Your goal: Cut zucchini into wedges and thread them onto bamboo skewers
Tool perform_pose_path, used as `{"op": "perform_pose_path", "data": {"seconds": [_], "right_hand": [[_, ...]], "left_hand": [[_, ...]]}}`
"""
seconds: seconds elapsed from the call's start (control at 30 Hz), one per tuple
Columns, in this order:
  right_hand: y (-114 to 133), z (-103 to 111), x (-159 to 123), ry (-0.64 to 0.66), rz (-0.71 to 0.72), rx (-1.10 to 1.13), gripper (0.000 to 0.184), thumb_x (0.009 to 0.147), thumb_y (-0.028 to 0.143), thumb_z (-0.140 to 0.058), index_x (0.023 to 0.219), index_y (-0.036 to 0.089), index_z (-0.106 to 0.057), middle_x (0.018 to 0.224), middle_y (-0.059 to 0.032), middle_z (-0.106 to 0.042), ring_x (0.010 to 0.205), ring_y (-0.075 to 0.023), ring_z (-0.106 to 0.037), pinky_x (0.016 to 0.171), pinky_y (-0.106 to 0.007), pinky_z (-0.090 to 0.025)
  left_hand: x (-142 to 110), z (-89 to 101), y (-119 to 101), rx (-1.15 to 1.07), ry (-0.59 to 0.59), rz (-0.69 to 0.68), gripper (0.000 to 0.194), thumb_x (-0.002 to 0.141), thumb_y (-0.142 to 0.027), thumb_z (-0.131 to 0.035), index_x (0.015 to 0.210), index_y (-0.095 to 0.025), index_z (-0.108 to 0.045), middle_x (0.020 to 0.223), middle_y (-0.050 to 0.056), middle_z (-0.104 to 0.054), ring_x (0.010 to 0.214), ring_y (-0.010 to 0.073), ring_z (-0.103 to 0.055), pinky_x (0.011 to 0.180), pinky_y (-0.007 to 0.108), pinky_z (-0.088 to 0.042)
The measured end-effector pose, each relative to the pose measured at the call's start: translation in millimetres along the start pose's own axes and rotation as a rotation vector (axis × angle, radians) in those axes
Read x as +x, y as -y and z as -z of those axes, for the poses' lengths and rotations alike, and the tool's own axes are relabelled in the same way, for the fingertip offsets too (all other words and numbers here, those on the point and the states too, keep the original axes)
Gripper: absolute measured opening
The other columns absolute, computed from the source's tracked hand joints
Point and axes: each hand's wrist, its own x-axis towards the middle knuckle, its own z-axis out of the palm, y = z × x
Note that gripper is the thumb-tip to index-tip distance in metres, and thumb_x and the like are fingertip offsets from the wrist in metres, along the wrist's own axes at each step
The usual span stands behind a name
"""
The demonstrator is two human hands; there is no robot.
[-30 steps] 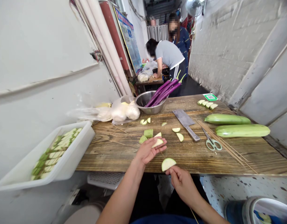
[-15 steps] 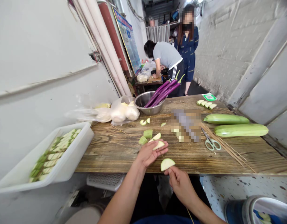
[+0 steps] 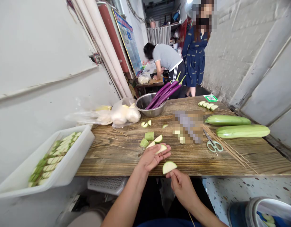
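My left hand (image 3: 152, 157) rests on the wooden table (image 3: 112, 154) near its front edge, fingers curled around a pale zucchini slice (image 3: 161, 148). My right hand (image 3: 180, 184), just in front of the table edge, pinches a thin bamboo skewer (image 3: 163, 156) with a half-round zucchini slice (image 3: 169, 166) threaded on it. The skewer runs up into the slice in my left hand. Loose zucchini pieces (image 3: 150, 136) lie just beyond my left hand.
Scissors (image 3: 213, 143), a bundle of skewers (image 3: 227, 146) and two whole zucchinis (image 3: 242, 130) lie to the right. A steel bowl (image 3: 150, 104) holds purple eggplants. A white tub (image 3: 72, 157) with skewered slices sits left. Two people stand at the back.
My hands have barely moved; the view shifted slightly. The person in the blue dress has stepped to the right at the back.
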Motion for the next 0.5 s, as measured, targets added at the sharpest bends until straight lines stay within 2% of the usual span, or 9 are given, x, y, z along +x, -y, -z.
{"op": "perform_pose_path", "data": {"seconds": [0.33,0.5], "right_hand": [[-0.4,-1.7,-2.0,-0.005,-0.016,0.011,0.033,0.089,0.034,-0.033,0.074,0.016,-0.056,0.048,0.0032,-0.043,0.042,-0.0111,-0.038,0.043,-0.02,-0.028],[1.1,0.8,-4.0,0.019,0.005,0.023,0.031,0.088,0.033,-0.034,0.073,0.016,-0.056,0.05,0.0032,-0.043,0.043,-0.0102,-0.036,0.042,-0.02,-0.027]], "left_hand": [[-5.5,-2.8,1.6,0.003,0.022,-0.006,0.017,0.08,-0.013,-0.056,0.095,-0.005,-0.059,0.105,0.019,-0.062,0.105,0.0297,-0.056,0.094,0.048,-0.042],[-7.2,-1.8,0.7,-0.002,0.016,-0.008,0.018,0.079,-0.012,-0.057,0.094,-0.004,-0.06,0.102,0.02,-0.063,0.103,0.0289,-0.057,0.094,0.045,-0.042]]}}
